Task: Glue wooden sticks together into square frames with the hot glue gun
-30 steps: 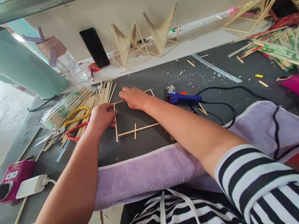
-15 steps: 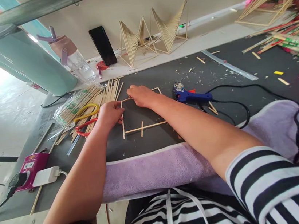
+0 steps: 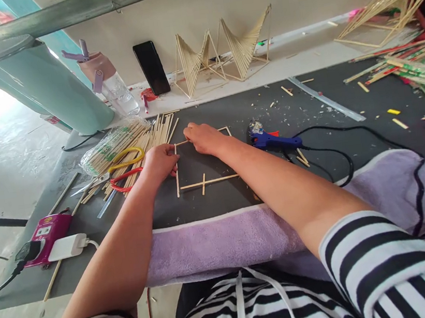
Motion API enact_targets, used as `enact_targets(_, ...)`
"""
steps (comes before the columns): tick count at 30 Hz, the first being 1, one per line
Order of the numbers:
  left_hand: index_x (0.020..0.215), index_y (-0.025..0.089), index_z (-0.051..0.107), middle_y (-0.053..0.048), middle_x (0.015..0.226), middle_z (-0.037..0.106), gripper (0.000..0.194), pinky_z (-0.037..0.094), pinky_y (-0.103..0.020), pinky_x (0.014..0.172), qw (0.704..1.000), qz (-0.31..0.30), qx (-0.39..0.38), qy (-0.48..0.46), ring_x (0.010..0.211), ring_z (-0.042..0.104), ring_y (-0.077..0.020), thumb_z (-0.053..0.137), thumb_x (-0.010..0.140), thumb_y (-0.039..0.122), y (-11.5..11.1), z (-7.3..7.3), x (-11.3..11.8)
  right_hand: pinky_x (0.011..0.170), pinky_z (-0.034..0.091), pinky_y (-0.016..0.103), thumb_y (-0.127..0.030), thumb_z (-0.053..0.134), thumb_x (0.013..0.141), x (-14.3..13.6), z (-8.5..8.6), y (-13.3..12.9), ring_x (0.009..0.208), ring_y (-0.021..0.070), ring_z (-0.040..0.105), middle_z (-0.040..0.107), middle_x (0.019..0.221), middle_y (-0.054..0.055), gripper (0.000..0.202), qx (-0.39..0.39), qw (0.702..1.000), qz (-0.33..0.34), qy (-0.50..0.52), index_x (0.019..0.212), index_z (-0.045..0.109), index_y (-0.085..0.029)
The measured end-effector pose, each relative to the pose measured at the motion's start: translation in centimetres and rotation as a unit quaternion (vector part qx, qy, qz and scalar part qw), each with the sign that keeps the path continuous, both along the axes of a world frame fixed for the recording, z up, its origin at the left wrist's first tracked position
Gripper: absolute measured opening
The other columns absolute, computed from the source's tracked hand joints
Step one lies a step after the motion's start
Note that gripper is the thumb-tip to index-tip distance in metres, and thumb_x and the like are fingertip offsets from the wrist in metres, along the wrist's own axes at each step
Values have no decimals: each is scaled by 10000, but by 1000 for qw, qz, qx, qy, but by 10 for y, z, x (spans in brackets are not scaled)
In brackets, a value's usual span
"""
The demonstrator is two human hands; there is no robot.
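A square outline of thin wooden sticks (image 3: pixel 210 182) lies flat on the dark table. My left hand (image 3: pixel 161 161) pinches the left-side stick (image 3: pixel 178 179) near its upper end. At the far side of the square, my right hand (image 3: pixel 202 137) has its fingers closed on the far stick (image 3: pixel 181 143), close to the upper left corner. A short stick piece (image 3: pixel 204 185) crosses the near side. Part of the right side is hidden behind my right forearm. To the right rests a blue hot glue gun (image 3: pixel 276 141).
Scissors (image 3: pixel 126 160) lie on a bundle of sticks (image 3: pixel 158 135) left of my hands. Stick models (image 3: pixel 192 65) and a phone (image 3: pixel 151 68) stand at the back. A power adapter (image 3: pixel 52 231), a purple towel (image 3: pixel 223 241) and the glue gun's cord (image 3: pixel 347 154) edge the work area.
Both hands keep nearly the same hold on the sticks. The whole view has shifted slightly; the square looks unchanged.
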State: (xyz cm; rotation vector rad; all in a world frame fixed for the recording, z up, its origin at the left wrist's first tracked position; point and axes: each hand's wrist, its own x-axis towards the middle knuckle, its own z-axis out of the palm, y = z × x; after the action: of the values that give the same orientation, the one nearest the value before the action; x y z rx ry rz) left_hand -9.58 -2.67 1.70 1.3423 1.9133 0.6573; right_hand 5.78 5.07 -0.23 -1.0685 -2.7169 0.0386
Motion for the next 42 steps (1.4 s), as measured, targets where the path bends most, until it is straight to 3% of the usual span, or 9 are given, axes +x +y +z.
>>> enact_targets(9, 1166, 134, 651, 57, 473, 490, 393, 461, -203, 434, 1000, -12, 16, 6, 409, 524, -110, 571, 782, 113, 2, -5, -3, 691, 442, 323, -56, 453, 830, -1, -3, 1, 857, 232, 637, 616, 1082, 126, 239, 20, 1000, 3, 1, 1012, 588, -130)
enact_targets(18, 1219, 115, 619, 63, 458, 484, 433, 455, -198, 425, 1000, 8, 5, 25, 388, 508, -109, 558, 790, 103, -3, 4, 4, 692, 453, 330, -38, 435, 828, -1, 0, -1, 838, 230, 629, 614, 1069, 133, 250, 20, 1000, 3, -7, 1004, 587, -130)
enact_targets(26, 1235, 159, 625, 53, 467, 512, 450, 470, -206, 455, 1000, -10, 6, 24, 407, 530, -117, 566, 789, 136, -2, -1, -3, 698, 444, 330, -36, 448, 818, -1, 2, -3, 853, 239, 632, 614, 1078, 136, 258, 11, 1000, 1, -7, 1011, 590, -132)
enact_targets(34, 1202, 180, 655, 49, 467, 506, 438, 477, -216, 474, 1000, 2, 4, 26, 411, 527, -119, 570, 777, 121, -5, 6, 4, 714, 443, 324, -51, 442, 840, 0, 5, -4, 884, 243, 634, 613, 1086, 138, 249, 6, 1000, -1, -15, 1022, 589, -137)
enact_targets(42, 1165, 155, 653, 21, 533, 556, 397, 504, -233, 502, 999, -15, 16, 36, 458, 565, -128, 568, 780, 114, -2, -2, -1, 736, 451, 341, -85, 435, 862, -1, -1, -1, 863, 245, 627, 597, 1091, 133, 238, 7, 1000, -9, -12, 1040, 587, -131)
